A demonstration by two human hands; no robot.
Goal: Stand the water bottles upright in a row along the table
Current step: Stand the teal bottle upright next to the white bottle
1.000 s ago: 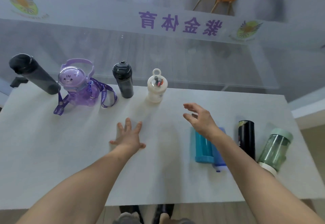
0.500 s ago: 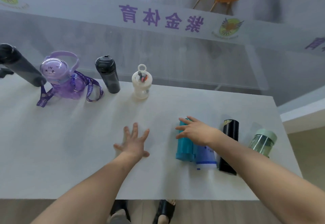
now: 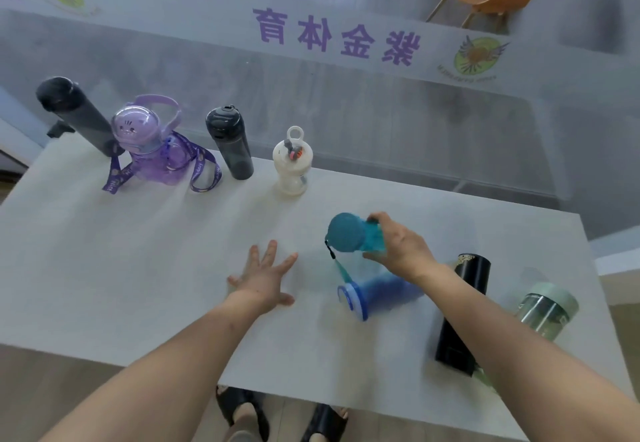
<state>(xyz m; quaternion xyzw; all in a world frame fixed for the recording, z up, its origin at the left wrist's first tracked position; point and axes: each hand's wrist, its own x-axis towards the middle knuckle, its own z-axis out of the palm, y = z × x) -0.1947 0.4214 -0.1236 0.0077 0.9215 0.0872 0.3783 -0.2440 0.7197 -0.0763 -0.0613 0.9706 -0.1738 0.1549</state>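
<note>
**Teal bottle lifted toward the row**

The right hand (image 3: 398,247) is closed around the body of the translucent teal plastic bottle with the round textured cap (image 3: 349,235), holding it off the pale grey table (image 3: 138,268); the cap points toward the camera and a thin strap hangs from it, so the bottle is tilted, not yet upright; I judge the hand grips at the side so that the base can be turned down and set on the table.

As landmark I take the small white bottle with a loop on its lid (image 3: 292,164); it stands upright at the far edge and is the right end of the row at present. To its left stand the dark grey bottle with a flip lid (image 3: 230,143), then the purple see-through bottle with a dome lid and long ribbon strap (image 3: 149,150), then the tall black cylinder bottle (image 3: 74,112). The teal bottle is nearer to the person and a little right of the white one; the free place just right of it seems the natural goal.

Further right and nearer, three bottles lie on their sides: the blue frosted bottle (image 3: 377,292) just under the teal one, the black slim flask (image 3: 464,310), and the green-lidded clear bottle (image 3: 547,310).

The left hand (image 3: 265,278) rests flat on the table with fingers spread, holding nothing; probably for balance.
</note>
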